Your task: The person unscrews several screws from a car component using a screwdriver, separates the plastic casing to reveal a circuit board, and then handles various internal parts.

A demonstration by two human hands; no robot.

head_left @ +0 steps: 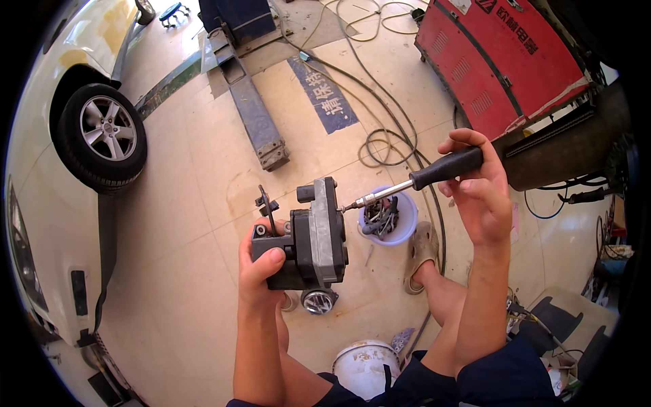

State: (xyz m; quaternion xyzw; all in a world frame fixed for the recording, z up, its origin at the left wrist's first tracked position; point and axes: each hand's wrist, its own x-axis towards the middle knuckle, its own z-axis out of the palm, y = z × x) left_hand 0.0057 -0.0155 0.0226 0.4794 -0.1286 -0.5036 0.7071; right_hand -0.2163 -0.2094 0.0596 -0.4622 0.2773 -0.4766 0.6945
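2 hands point(260, 271) point(487, 207) over tiled floor point(183, 271), screwdriver point(441, 169), housing point(325, 237), car point(64, 224), red cabinet point(471, 85)

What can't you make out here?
- Left grip: head view, some fingers hidden behind the housing.
- Screwdriver: head view, tip too small to tell its shape.
- Lavender bucket: head view, bottom covered by dark items.
- Pale car: head view, cut off by the left rim.

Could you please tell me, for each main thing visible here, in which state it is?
Left hand: closed around the unit
Right hand: holding the driver by its handle
Black and grey unit: held up
Driver: tip at the unit's side, contact unclear
Light purple bucket: upright, holding dark items
Wheel: mounted on the car
Cables: loosely looped
Red cabinet: paint scuffed
White bucket: stained
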